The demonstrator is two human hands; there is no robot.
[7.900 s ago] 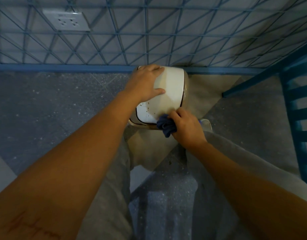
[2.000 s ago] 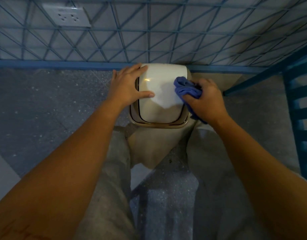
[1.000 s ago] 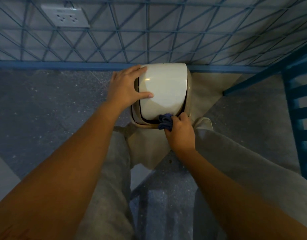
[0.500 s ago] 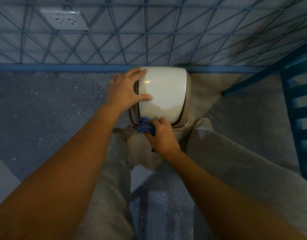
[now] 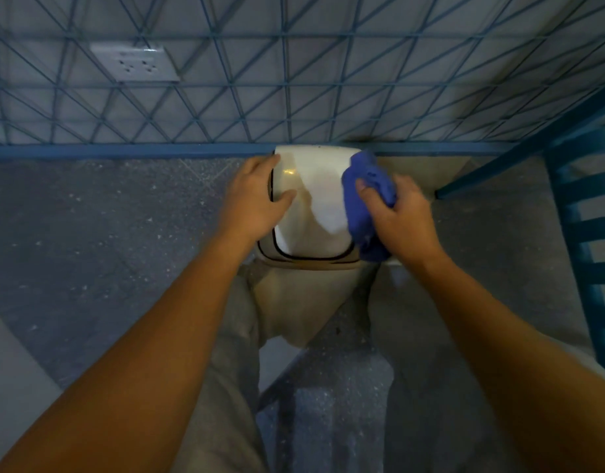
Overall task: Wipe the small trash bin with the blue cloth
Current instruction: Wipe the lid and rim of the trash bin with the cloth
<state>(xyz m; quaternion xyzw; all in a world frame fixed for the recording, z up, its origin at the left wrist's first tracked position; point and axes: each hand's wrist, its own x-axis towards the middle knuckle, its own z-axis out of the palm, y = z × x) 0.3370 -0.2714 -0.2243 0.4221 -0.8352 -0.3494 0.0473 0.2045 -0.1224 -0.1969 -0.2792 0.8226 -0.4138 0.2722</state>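
Note:
The small white trash bin (image 5: 314,206) with a beige rim stands on the floor against the tiled wall, seen from above. My left hand (image 5: 253,199) rests on the lid's left edge, fingers spread over its side and thumb on top. My right hand (image 5: 400,216) grips the bunched blue cloth (image 5: 366,199) and presses it against the right side of the lid. The cloth hides the bin's right edge.
A blue-gridded tiled wall with a white socket (image 5: 137,63) rises right behind the bin. A blue slatted frame (image 5: 587,233) stands at the right. My grey-trousered legs (image 5: 226,387) straddle the speckled floor below the bin.
My right hand has carried the cloth from the bin's near front edge up to the right side of the lid. My left hand has stayed on the left edge.

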